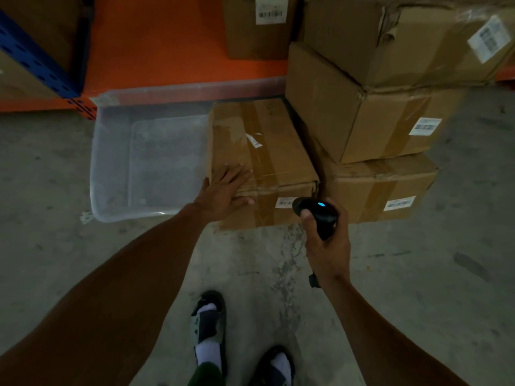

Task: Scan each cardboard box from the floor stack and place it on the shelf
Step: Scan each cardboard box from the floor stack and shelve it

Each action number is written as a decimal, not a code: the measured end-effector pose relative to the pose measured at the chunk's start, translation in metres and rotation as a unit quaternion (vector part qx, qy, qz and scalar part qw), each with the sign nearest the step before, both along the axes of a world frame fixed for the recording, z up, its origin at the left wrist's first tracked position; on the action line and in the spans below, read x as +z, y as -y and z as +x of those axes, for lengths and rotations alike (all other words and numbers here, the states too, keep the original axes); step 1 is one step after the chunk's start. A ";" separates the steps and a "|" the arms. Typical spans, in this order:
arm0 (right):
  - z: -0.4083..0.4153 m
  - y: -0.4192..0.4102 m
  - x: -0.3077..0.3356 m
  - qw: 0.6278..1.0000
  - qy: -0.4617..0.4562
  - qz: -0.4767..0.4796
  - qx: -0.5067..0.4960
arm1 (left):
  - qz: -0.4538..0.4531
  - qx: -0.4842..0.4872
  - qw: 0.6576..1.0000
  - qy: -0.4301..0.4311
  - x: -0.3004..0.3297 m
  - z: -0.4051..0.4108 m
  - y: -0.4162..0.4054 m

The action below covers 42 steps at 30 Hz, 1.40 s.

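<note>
A taped cardboard box (267, 151) lies on the concrete floor in front of me, with a white barcode label (284, 202) on its near side. My left hand (224, 192) rests flat on its near left top corner, fingers spread. My right hand (327, 240) grips a black handheld scanner (316, 214) with a blue light lit, its head close to that label. To the right stands a stack of three more cardboard boxes (370, 121), each with a barcode label. The orange shelf (158, 43) runs along the back.
A clear plastic tub (111, 162) sits on the floor left of the box, touching it. Another labelled box (259, 26) stands on the orange shelf. A blue rack upright (36, 62) is at the far left. My sandalled feet (211, 330) stand on bare concrete.
</note>
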State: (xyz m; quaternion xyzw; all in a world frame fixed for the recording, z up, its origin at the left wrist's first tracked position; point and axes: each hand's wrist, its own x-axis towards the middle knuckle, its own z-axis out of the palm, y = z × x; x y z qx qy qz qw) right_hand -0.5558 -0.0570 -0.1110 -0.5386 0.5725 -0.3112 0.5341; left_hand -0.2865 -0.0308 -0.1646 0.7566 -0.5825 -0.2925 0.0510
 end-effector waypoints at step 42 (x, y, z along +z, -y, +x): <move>0.010 -0.001 -0.011 0.994 -0.071 -0.070 0.048 | -0.007 0.008 1.000 -0.025 -0.007 0.007 0.004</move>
